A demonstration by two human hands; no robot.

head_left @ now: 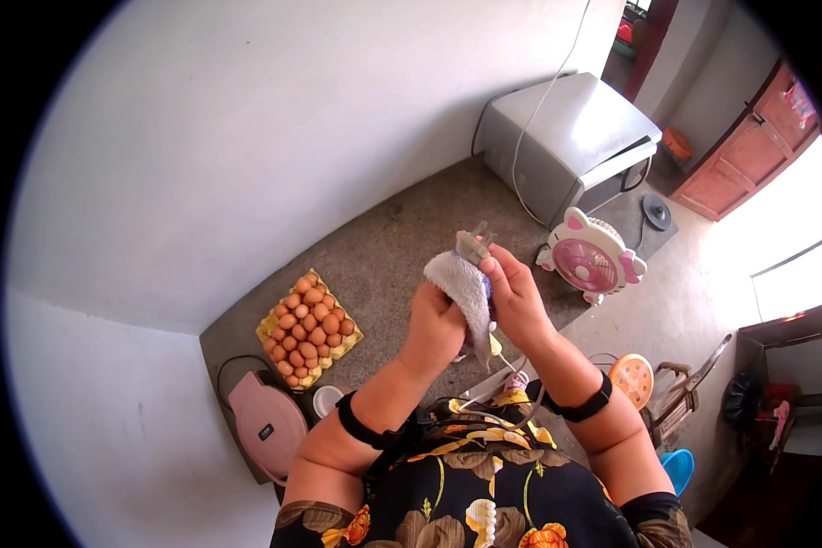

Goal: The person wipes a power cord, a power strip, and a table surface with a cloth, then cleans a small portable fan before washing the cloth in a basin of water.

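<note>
Above the counter's front edge, my two hands are close together. My left hand is closed round a grey-white cloth, which droops between the hands. My right hand pinches a small grey plug-like piece between thumb and fingers, with prong-like tips pointing away from me. The cloth lies against this piece. A bit of blue-purple shows between the cloth and my right fingers; what it belongs to is hidden. Below the hands, a pale cord runs down toward my body.
On the grey counter stand a tray of brown eggs, a pink round appliance and a white cup at left. A silver oven-like appliance and a pink-white fan stand right. An orange stool is on the floor.
</note>
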